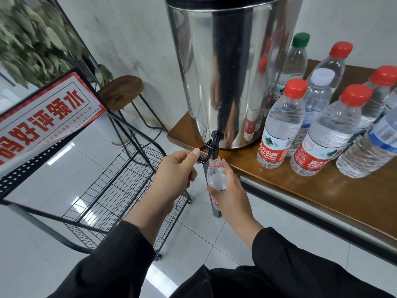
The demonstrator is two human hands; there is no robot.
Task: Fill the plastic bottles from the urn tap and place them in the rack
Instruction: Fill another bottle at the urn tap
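Under the tap [211, 147], uncapped bottle [216, 177] in right-hand fingers [231, 175]; left fingers [191, 154] pinching lever.

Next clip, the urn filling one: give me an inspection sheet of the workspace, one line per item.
Surface: wooden table, urn at its left end.
Job's things: steel urn; black tap over the open bottle; seven capped bottles right of the urn; wire rack left of the table, no bottles seen in it.
Clutter: nothing seen.
Hands: left hand pinches the tap lever; right hand grips the bottle under the spout.
Cables: nothing seen.
Surroundings: red and white sign on the rack, wooden stool, leafy plant, tiled floor.
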